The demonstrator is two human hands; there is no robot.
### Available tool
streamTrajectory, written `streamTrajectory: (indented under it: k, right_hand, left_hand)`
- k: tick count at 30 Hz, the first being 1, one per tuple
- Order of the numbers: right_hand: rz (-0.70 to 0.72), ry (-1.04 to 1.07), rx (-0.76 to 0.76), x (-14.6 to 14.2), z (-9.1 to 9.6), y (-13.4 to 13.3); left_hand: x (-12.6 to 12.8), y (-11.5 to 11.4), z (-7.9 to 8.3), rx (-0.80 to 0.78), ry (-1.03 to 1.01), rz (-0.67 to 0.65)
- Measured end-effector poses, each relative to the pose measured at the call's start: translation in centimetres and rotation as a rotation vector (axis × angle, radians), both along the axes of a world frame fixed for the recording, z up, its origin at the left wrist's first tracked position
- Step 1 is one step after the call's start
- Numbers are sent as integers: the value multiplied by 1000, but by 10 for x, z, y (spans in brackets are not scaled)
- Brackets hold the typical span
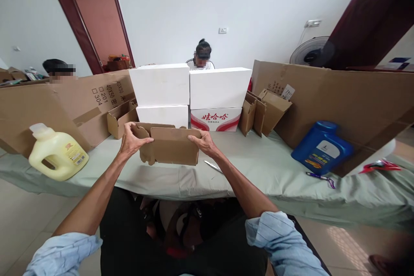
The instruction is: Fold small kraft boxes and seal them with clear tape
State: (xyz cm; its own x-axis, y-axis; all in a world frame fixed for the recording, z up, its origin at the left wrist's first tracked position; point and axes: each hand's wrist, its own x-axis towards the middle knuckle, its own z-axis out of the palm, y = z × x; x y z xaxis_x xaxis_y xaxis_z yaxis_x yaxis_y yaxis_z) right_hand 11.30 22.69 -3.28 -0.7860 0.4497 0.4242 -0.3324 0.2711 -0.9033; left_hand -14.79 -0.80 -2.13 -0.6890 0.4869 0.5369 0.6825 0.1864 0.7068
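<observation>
I saw the left hand [130,141] and right hand [206,142] gripping a cardboard box [174,147] between them over the surface [181,183], its walls seemingly folded but its edges apparently left to square up, while similar boxes [273,117] stood shaped beyond the right hand.

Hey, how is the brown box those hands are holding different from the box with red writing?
The brown cardboard box is plain brown on its facing side; the red-lettered box is white with red bands. The brown cardboard box is held between the left hand and right hand; the red-lettered box sits on the table beneath a white box. Both are boxes.
</observation>
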Motion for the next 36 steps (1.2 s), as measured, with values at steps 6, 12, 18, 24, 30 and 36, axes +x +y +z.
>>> streamTrajectory:
  k: [6, 12, 18, 24, 30, 36]
  right_hand:
    - [-2, -5, -28, -13, -15, 12]
    - [-46, -18, -16, -25, -21, 23]
    - [-5, -21, 89, -18, -29, 23]
    - [-108, -73, 308, -2, -30, 4]
    - [-226, -127, 608, 23, -47, -34]
    - [-119, -226, 507, 44, -85, -45]
  left_hand:
    - [1, 20, -13, -52, -16, 152]
    - [-6, 31, -20, -52, 17, 196]
    - [-7, 37, -27, 1, 22, 201]
    - [-18, 35, -37, 92, -56, 128]
    - [-29, 14, -57, 218, -154, -36]
    - [-27, -12, -64, 230, -228, -64]
